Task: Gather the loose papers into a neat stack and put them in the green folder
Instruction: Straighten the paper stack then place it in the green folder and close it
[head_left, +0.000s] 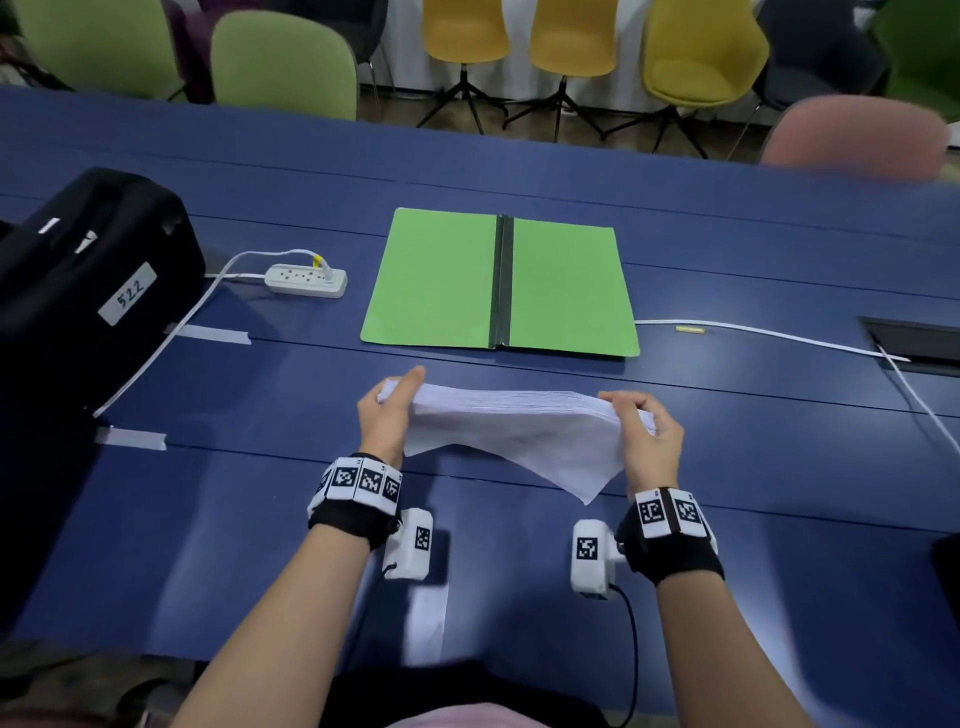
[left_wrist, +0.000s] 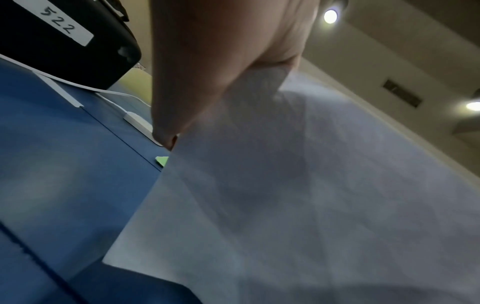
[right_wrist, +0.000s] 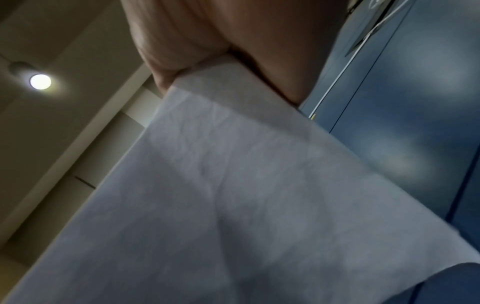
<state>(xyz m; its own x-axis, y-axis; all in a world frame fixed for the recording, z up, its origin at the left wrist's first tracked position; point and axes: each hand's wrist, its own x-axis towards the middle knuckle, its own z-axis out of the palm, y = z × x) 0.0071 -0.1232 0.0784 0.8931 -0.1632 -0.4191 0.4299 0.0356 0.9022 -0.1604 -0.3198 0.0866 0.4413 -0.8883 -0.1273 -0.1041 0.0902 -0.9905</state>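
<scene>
- The stack of papers (head_left: 511, 431) was held above the tabletop (head_left: 727, 467), at 6 o'clock of the green folder (head_left: 436, 280), sagging toward the person.
- The left hand (head_left: 387, 415) pinched the stack's left end, thumb on top.
- The right hand (head_left: 649, 441) gripped the right end, fingers curled over it.
- The folder lay open and flat, apart from the papers.
- A power strip (head_left: 306, 279) sat at 9 o'clock of the folder; a black case (head_left: 88, 270) lay farther left.

Your head camera is looking down across the blue table (head_left: 727, 249), while both wrist cameras are peering upward, close beneath the paper stack (head_left: 511, 426) they share.
</scene>
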